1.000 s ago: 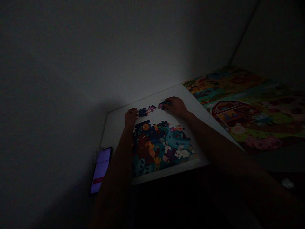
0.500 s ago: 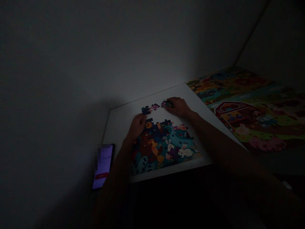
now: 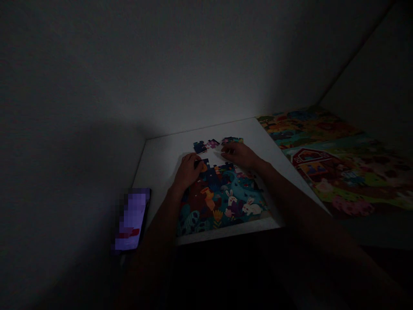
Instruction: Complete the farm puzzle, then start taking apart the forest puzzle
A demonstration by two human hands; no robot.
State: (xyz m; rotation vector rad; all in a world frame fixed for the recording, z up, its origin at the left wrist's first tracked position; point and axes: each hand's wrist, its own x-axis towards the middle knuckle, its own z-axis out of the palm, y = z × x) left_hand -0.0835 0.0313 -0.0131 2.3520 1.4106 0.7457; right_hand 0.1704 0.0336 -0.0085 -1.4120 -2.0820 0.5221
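Observation:
A partly joined jigsaw puzzle point(image 3: 222, 198) with rabbits, a bear and a blue-green animal lies on a white board point(image 3: 164, 155). My left hand point(image 3: 189, 170) rests at its upper left edge, fingers bent downward and thumb apart. Over the gap above the joined part, my right hand point(image 3: 238, 155) hovers with finger and thumb drawn close together; whatever is between them is too dark to make out. Beyond the hands sit dark blue puzzle pieces point(image 3: 199, 147), a pink puzzle piece point(image 3: 212, 144) and more dark puzzle pieces point(image 3: 232, 140).
A phone point(image 3: 132, 219) with a lit screen lies left of the board, beside my left forearm. To the right spreads a colourful picture point(image 3: 342, 172) with a red barn and animals. A pale wall point(image 3: 200, 64) rises behind the board. The light is dim.
My right hand has drawn back from the pieces at the upper right, toward the joined puzzle and slightly left. Those pieces now show uncovered. The left hand stays at the puzzle's left edge.

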